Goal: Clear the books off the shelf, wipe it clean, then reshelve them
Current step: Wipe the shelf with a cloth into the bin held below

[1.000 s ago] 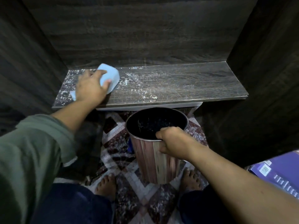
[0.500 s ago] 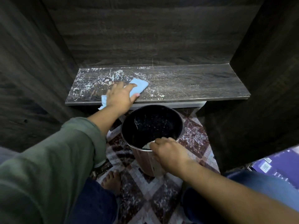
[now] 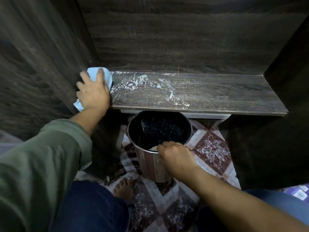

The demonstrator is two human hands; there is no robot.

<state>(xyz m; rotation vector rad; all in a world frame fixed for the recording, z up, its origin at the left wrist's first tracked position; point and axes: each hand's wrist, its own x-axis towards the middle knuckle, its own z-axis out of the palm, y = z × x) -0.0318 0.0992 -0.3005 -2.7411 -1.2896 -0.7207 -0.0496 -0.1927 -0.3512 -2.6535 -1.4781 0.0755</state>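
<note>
- Left hand [image 3: 93,93] lies flat, fingers spread, pressing a light blue cloth [image 3: 102,76] onto the far-left corner of the shelf [image 3: 217,92], against the side wall.
- Right hand [image 3: 174,158] is curled around the near rim of a bin [image 3: 158,129], held just below the shelf's front edge.
- White dust [image 3: 138,82] lies to the right of the cloth, across the shelf's left and middle.
- Shelf's long axis runs left–right; judged next stroke: rightward and toward the front edge over the bin. Left hand is nearer.
- No books on the shelf; a purple book [image 3: 299,192] shows at the lower right.
</note>
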